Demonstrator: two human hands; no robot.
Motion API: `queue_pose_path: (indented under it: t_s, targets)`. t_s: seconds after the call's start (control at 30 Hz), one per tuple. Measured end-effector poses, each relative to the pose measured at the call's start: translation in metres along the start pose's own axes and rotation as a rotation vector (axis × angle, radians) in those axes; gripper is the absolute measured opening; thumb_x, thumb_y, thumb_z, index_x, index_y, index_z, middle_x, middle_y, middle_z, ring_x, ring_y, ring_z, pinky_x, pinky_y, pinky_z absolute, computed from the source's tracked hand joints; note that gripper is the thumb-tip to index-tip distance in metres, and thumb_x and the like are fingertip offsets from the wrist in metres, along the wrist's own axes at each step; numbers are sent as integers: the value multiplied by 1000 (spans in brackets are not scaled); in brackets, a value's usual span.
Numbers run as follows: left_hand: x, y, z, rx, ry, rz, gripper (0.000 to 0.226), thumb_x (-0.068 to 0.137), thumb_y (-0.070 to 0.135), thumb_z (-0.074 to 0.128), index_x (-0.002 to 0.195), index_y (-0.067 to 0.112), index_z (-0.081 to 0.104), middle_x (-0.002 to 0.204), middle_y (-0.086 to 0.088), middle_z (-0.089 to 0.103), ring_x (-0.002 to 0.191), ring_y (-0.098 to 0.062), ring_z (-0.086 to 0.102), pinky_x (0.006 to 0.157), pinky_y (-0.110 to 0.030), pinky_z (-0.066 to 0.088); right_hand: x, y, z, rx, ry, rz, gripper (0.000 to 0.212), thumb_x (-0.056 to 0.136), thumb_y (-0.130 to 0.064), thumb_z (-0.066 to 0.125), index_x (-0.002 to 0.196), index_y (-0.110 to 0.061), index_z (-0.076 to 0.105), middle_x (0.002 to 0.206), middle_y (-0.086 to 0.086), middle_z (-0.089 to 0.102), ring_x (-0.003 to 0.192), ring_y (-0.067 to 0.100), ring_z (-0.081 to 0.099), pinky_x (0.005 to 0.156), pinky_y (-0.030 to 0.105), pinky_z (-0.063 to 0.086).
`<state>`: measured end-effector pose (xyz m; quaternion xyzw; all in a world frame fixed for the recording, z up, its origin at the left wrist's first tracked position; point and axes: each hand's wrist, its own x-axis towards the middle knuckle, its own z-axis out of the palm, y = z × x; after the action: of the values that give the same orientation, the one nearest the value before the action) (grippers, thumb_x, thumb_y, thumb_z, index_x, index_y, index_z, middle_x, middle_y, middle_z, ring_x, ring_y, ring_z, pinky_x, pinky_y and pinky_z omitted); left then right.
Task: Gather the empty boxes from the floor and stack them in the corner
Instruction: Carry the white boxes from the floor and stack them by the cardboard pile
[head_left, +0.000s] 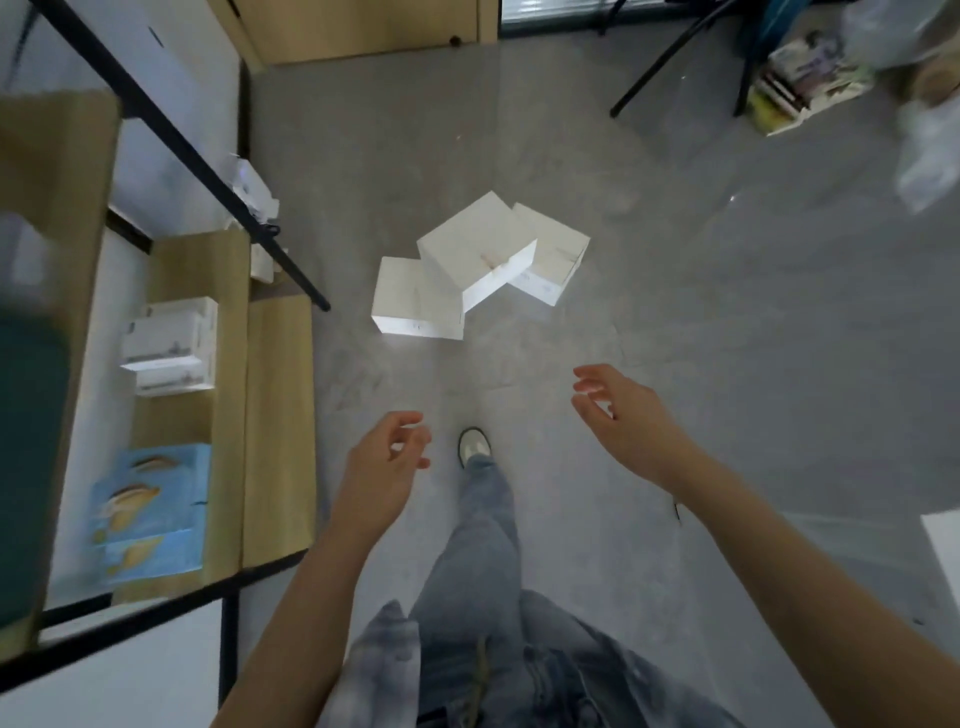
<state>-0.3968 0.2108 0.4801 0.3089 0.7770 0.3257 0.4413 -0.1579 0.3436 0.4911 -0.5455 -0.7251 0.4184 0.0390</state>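
Note:
Three white boxes lie in a loose pile on the grey floor. The top box (475, 249) leans across a lower left box (410, 306) and a right box (553, 254). My left hand (387, 467) hangs well short of the pile, fingers loosely curled and empty. Out to the right, my right hand (618, 415) also holds nothing, its fingers relaxed and pointing toward the boxes. Both hands are apart from the boxes.
A black-framed wooden shelf unit (228, 395) stands at the left with white boxes (169, 345) and a blue box (150, 514) on it. Black chair legs (670, 57) and a stack of books (800, 83) are at the far right. My leg and shoe (474, 447) are below the pile.

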Motion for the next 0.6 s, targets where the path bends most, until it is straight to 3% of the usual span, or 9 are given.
queue_pose_path:
  t_s: [0.2,0.4,0.6]
  targets:
    - [157,48,7,-12,-35,-73,27,101,28,48,124,16,56,119,-7,64,87,-17,69,78,-25,52,146,-13,-49,6,19,54,37,98,-28,49,132,-15,50,124,1,62,114,16,58,96,26,41]
    - [298,108,15,-65,65,-159,23,98,21,53,120,16,59,113,-7,66,86,-19,69,84,-41,54,283,-26,-89,15,-27,105,37,98,-28,48,132,-14,50,125,1,62,115,18,57,100,31,43]
    - [419,123,40,-130,108,-344,29,96,22,55,124,17,58,109,-1,63,101,-23,65,94,-40,52,429,-14,-100,54,-132,175,37,100,-30,45,134,-16,48,129,3,58,109,15,54,87,24,39]
